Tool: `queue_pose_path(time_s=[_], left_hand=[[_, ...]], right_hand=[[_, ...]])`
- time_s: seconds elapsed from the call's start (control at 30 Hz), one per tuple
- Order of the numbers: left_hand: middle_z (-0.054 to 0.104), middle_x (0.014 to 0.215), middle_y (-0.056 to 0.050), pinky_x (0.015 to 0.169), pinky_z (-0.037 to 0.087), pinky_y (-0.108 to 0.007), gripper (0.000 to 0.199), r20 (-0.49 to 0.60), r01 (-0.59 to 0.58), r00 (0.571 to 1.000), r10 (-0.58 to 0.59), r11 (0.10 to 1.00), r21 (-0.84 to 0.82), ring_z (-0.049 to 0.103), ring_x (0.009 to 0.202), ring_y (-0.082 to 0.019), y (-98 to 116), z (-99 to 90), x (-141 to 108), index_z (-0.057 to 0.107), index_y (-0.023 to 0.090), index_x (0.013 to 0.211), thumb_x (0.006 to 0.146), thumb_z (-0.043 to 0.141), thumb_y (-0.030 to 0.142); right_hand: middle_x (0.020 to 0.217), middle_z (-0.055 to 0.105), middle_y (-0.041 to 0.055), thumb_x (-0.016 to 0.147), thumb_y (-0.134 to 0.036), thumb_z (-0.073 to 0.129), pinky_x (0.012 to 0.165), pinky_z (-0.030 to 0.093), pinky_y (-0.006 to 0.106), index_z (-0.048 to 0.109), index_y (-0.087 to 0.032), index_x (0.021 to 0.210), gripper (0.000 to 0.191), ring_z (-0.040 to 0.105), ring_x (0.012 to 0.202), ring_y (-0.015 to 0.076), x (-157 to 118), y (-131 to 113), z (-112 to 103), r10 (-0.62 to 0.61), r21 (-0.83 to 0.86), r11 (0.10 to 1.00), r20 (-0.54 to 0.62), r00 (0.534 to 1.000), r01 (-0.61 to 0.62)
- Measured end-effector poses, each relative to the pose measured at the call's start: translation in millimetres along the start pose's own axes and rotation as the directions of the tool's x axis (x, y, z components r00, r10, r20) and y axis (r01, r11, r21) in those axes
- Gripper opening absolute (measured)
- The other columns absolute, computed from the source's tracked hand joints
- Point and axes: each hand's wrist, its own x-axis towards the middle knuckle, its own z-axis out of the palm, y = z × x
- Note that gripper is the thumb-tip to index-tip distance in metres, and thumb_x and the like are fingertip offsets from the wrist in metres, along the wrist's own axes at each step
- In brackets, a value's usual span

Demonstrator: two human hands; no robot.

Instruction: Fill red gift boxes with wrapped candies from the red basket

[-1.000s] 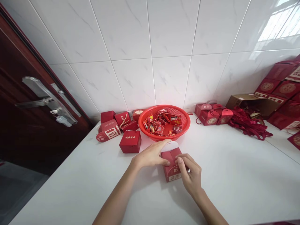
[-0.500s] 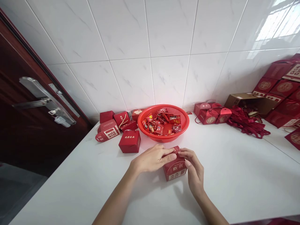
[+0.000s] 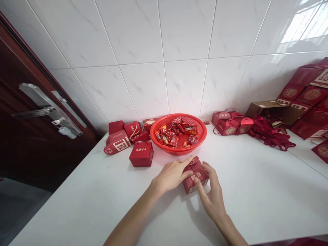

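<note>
A small red gift box point(image 3: 196, 184) with pale printed characters sits on the white table in front of me. Its rounded end flaps lean over the top. My left hand point(image 3: 172, 174) grips the box from the left, index finger at the far flap and thumb on the top. From the right, my right hand point(image 3: 212, 191) curves around the box, its thumb pressing the near flap and its fingers along the right side. The inside of the box is hidden. Just beyond it stands a red plastic basket point(image 3: 178, 151) holding wrapped candies point(image 3: 174, 140).
Several red boxes point(image 3: 141, 155) stand left of the basket. To the right are tied boxes point(image 3: 229, 127), a heap of dark red ribbons point(image 3: 273, 135), an open cardboard box point(image 3: 261, 105) and stacked red boxes point(image 3: 312, 95). A door point(image 3: 23, 143) borders the table's left side.
The near flap of the box has folded down over its top. My right thumb has moved onto that flap, and my left hand has shifted slightly right. The box has turned a little.
</note>
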Motion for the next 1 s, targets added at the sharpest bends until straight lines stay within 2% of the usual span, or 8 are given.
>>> queue_pose_path(time_s=[0.13, 0.27, 0.43, 0.57, 0.7, 0.77, 0.87, 1.0], left_hand=[[0.069, 0.115, -0.009, 0.082, 0.053, -0.036, 0.043, -0.081, 0.001, 0.997, -0.001, 1.000, 0.003, 0.070, 0.100, -0.028, 6, 14.1, 6, 0.049, 0.027, 0.140, 0.101, 0.043, 0.043], [0.068, 0.109, -0.011, 0.081, 0.054, -0.039, 0.043, -0.052, -0.058, 0.997, 0.058, 0.998, 0.011, 0.069, 0.097, -0.029, 10, 21.6, 8, 0.057, 0.023, 0.130, 0.101, 0.041, 0.050], [0.054, 0.145, -0.013, 0.105, 0.048, -0.045, 0.059, 0.010, -0.195, 0.980, 0.198, 0.974, -0.113, 0.055, 0.131, -0.031, 9, 20.5, 7, 0.043, 0.028, 0.151, 0.101, 0.038, 0.059], [0.026, 0.166, -0.013, 0.119, 0.035, -0.049, 0.071, 0.077, -0.191, 0.977, 0.199, 0.976, -0.105, 0.027, 0.152, -0.034, 6, 9.3, 4, 0.036, 0.025, 0.157, 0.098, 0.041, 0.064], [0.027, 0.166, -0.011, 0.116, 0.039, -0.048, 0.066, 0.030, -0.139, 0.989, 0.143, 0.985, -0.101, 0.039, 0.147, -0.035, -1, -6.4, 0, 0.047, 0.025, 0.151, 0.097, 0.042, 0.064], [0.032, 0.164, -0.010, 0.115, 0.040, -0.048, 0.063, -0.004, -0.117, 0.993, 0.117, 0.989, -0.095, 0.042, 0.144, -0.033, -6, -13.5, -1, 0.050, 0.026, 0.148, 0.097, 0.043, 0.063], [0.037, 0.162, -0.008, 0.116, 0.040, -0.046, 0.058, -0.061, -0.095, 0.994, 0.091, 0.992, -0.083, 0.042, 0.145, -0.031, -14, -22.0, -3, 0.054, 0.028, 0.145, 0.098, 0.045, 0.060], [0.042, 0.159, -0.006, 0.114, 0.043, -0.045, 0.052, -0.124, -0.078, 0.990, 0.068, 0.994, -0.075, 0.044, 0.144, -0.031, -25, -30.2, -6, 0.058, 0.030, 0.141, 0.098, 0.048, 0.056]], right_hand=[[0.154, 0.041, 0.0153, 0.092, -0.041, 0.061, 0.107, 0.045, 0.060, 0.036, -0.028, 0.150, 0.064, 0.039, 0.143, 0.0371, -5, 1, -3, -0.092, -0.153, 0.983, 0.088, 0.992, 0.105], [0.163, 0.024, 0.0147, 0.087, -0.042, 0.063, 0.106, 0.042, 0.064, 0.032, -0.031, 0.155, 0.075, 0.032, 0.145, 0.0428, -5, 14, -5, -0.097, -0.319, 0.939, 0.115, 0.989, 0.129], [0.149, 0.045, 0.0136, 0.088, -0.041, 0.062, 0.100, 0.049, 0.055, 0.045, -0.033, 0.148, 0.063, 0.049, 0.131, 0.0370, 12, 38, -25, -0.123, -0.398, 0.901, 0.145, 0.982, 0.172], [0.135, 0.055, 0.0174, 0.082, -0.053, 0.063, 0.098, 0.047, 0.055, 0.060, -0.025, 0.135, 0.060, 0.055, 0.118, 0.0376, 59, 77, -69, -0.074, -0.503, 0.861, 0.031, 0.997, 0.080], [0.122, 0.060, 0.0173, 0.074, -0.053, 0.063, 0.099, 0.043, 0.054, 0.064, -0.021, 0.127, 0.062, 0.056, 0.114, 0.0371, 128, 128, -122, 0.007, -0.563, 0.821, -0.156, 0.988, -0.095], [0.121, 0.060, 0.0174, 0.071, -0.053, 0.063, 0.101, 0.040, 0.056, 0.064, -0.021, 0.125, 0.063, 0.052, 0.120, 0.0390, 158, 149, -138, 0.024, -0.584, 0.795, -0.244, 0.970, -0.166], [0.119, 0.059, 0.0169, 0.069, -0.053, 0.063, 0.101, 0.039, 0.055, 0.064, -0.022, 0.123, 0.063, 0.051, 0.118, 0.0386, 186, 171, -136, 0.031, -0.593, 0.786, -0.242, 0.970, -0.173], [0.120, 0.058, 0.0163, 0.070, -0.052, 0.062, 0.099, 0.040, 0.053, 0.065, -0.023, 0.120, 0.059, 0.051, 0.117, 0.0379, 203, 189, -109, 0.046, -0.576, 0.801, -0.213, 0.976, -0.164]])
